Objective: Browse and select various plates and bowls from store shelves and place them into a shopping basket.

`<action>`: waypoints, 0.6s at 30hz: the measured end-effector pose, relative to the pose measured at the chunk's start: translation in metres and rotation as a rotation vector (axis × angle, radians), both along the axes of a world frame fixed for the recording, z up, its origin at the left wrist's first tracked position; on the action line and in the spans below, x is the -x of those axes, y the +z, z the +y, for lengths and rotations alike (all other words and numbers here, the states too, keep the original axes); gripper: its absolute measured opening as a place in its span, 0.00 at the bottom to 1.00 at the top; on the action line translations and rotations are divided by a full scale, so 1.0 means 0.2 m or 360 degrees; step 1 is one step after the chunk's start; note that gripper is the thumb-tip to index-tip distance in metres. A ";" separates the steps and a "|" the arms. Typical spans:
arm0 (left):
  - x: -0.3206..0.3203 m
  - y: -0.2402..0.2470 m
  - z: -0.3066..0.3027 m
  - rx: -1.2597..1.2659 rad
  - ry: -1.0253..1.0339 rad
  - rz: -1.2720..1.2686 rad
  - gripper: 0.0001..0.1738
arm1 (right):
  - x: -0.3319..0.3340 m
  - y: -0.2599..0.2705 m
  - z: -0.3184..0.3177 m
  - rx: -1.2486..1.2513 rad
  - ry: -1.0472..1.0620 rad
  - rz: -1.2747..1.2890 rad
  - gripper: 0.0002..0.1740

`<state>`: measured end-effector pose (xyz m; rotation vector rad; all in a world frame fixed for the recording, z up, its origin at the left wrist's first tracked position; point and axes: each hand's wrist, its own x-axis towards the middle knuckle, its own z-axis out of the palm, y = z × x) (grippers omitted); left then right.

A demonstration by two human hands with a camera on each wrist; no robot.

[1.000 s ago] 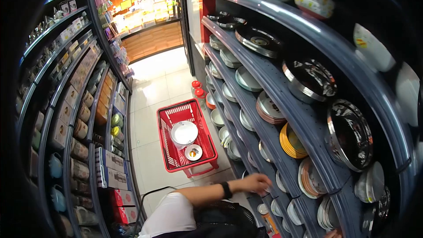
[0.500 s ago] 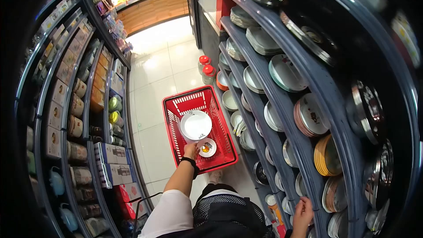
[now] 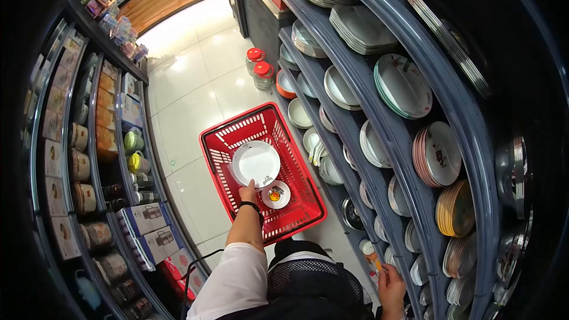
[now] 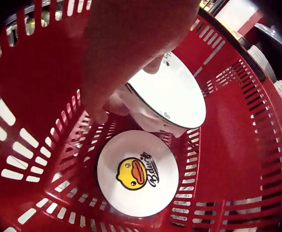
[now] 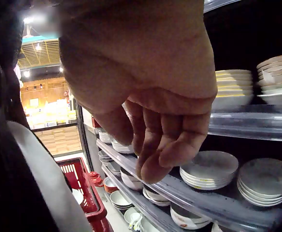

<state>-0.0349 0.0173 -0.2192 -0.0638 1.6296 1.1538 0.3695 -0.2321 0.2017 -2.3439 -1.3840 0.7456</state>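
Glossy pale floor tiles (image 3: 189, 95) line a narrow shop aisle with crockery shelving on one side and boxed goods on the other. Nearest the body, the right hand (image 3: 391, 287) hangs beside the shelving, its fingers loosely bent and holding nothing. Farther out, the left hand (image 3: 249, 191), below a black wristband (image 3: 250, 206), reaches into a red plastic shopping basket (image 4: 228, 121) and pinches the wall of a large white round bowl (image 3: 258, 163), one digit over the rim and others against the outside. That bowl sits within the basket; whether its base bears on the floor or is held a little above cannot be told.

Judging by the grip, placing or adjusting the bowl seems to be the step in hand. The next move probably calls for a level hold and a gentle release, clear of the small white round dish (image 4: 138, 193) just beside it.

Both pieces look like smooth glazed ceramic or melamine with thin dark rims; the dish bears a yellow duck face with an orange bill. Slotted, springy-looking plastic forms the basket walls.

Beyond stand stacked pink-edged plates (image 3: 441, 154), ridged yellow plates (image 3: 453, 210), clear jars with red lids (image 3: 262, 75) and, farthest off, a wood-fronted counter (image 3: 172, 9).
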 end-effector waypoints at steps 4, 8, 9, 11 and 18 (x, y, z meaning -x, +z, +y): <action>0.03 -0.17 0.07 0.0329 0.0044 0.0190 0.20 | 0.09 0.04 0.08 -0.0056 0.0119 -0.0214 0.10; 0.03 -0.13 0.09 0.0509 -0.0111 0.0380 0.18 | 0.10 0.02 0.08 0.0006 0.0124 -0.0173 0.09; 0.03 -0.04 0.10 0.0547 -0.0169 0.0403 0.18 | 0.08 0.01 0.08 -0.0028 0.0178 -0.0208 0.10; 0.05 0.05 0.12 0.0577 -0.0294 0.0432 0.17 | 0.10 0.01 0.07 0.0037 0.0108 -0.0164 0.10; 0.11 0.10 0.13 0.0600 -0.0455 0.0640 0.12 | 0.11 -0.02 0.09 0.0086 0.0091 -0.0064 0.10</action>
